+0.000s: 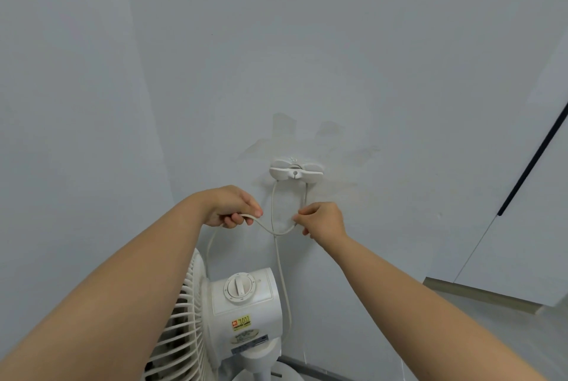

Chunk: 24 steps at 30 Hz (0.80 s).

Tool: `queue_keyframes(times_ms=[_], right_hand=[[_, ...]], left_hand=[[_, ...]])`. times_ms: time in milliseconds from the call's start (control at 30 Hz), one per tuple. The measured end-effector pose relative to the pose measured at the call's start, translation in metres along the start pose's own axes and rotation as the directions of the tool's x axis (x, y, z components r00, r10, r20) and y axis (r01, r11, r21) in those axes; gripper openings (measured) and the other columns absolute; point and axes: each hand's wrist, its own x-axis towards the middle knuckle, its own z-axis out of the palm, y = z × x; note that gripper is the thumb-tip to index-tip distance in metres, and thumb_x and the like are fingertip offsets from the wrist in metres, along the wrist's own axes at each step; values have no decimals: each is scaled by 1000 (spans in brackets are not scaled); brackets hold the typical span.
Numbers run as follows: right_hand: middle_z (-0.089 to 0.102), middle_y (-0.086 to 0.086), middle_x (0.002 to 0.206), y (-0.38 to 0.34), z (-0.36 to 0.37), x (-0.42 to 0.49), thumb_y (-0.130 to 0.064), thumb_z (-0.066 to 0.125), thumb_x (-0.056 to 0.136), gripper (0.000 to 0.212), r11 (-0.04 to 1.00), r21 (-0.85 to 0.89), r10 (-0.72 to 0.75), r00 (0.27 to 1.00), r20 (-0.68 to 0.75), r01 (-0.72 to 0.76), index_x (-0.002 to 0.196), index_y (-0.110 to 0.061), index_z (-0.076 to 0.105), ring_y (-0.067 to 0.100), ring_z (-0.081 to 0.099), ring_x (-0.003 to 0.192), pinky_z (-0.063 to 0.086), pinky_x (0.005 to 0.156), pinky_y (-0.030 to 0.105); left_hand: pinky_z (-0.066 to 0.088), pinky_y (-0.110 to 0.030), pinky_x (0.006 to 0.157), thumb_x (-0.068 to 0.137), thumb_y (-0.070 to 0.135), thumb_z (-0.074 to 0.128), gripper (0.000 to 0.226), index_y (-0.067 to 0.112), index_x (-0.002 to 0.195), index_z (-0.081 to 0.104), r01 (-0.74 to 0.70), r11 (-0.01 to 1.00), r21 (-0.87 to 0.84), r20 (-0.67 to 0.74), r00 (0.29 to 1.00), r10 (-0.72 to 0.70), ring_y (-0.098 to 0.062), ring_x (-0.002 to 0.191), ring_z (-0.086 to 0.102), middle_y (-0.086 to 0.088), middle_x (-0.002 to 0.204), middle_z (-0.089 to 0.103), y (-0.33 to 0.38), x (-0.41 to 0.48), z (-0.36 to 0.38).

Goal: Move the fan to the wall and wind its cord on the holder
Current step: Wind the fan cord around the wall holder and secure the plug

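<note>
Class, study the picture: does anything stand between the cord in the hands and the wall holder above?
Nothing visible does. The left hand and right hand hold the cord just below the holder, with only bare wall between; one loop hangs from it.

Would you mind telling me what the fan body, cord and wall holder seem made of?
The fan body looks like smooth white moulded plastic, judging by rounded edges and soft sheen. The cord has an off-white flexible sheath, probably PVC or rubber, as it bends smoothly. The holder is likely white plastic with moulded wings.
</note>
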Motion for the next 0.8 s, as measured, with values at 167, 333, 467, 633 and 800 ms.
queue_keyframes(times_ms=[167,333,467,633,800], right_hand=[[54,8,58,3,19,6,11,61,77,29,964,233,143,988,-63,-125,66,-11,46,18,55,46,46,44,24],[58,7,56,3,39,12,8,62,77,25,954,271,163,980,-118,-126,66,-10,50,17,60,46,52,53,30],[56,4,50,-1,44,21,7,60,73,28,991,126,59,993,-101,-46,53,-12,53,18,57,44,49,54,31],[58,3,56,2,40,25,0,64,78,29,993,115,-9,999,39,4,52,-12,62,12,44,43,36,43,17],[63,-6,49,8,39,23,-13,49,96,31,956,249,82,959,273,-153,67,-13,60,0,58,44,42,49,12]], left_hand=[[33,-12,33,87,-1,59,12,10,82,57,48,998,51,50,997,-50,-4,35,44,-9,73,57,-5,4,3],[47,-16,39,90,-2,54,16,10,101,52,81,996,-43,17,997,-81,-10,40,58,-12,82,61,-12,12,0],[57,-23,50,97,1,41,21,11,110,54,108,994,-32,-5,994,-109,-19,60,68,-11,91,59,-10,21,-2],[52,-22,57,96,10,45,20,15,84,60,37,999,-14,-204,978,-39,-12,65,56,-4,79,58,3,32,0],[48,-22,59,94,13,51,19,15,78,60,19,999,-35,-212,977,-26,-10,63,53,-2,76,58,4,40,13]])
